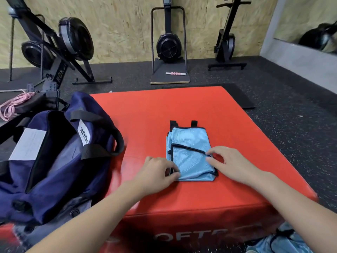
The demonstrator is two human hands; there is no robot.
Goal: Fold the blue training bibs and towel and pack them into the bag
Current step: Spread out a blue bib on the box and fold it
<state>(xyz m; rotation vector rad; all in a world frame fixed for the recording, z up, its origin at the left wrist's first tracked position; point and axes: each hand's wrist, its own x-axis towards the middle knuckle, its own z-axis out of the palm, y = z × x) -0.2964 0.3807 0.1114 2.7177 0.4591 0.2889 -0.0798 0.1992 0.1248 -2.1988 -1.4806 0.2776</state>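
Head view: left hand (160,171) and right hand (225,161) each pinch the folded blue bib (189,152).

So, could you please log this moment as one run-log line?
folded bib on red box | left hand pinches edge | right hand pinches trim | bag open

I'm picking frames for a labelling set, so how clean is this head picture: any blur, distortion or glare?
Head view: the folded blue bib, both hands and the red box top are sharp under even light with soft shadows; wide-angle bending tilts the gym machines at the edges; the lower corners smear, including the loose blue fabric at bottom right; no strong glare shows.
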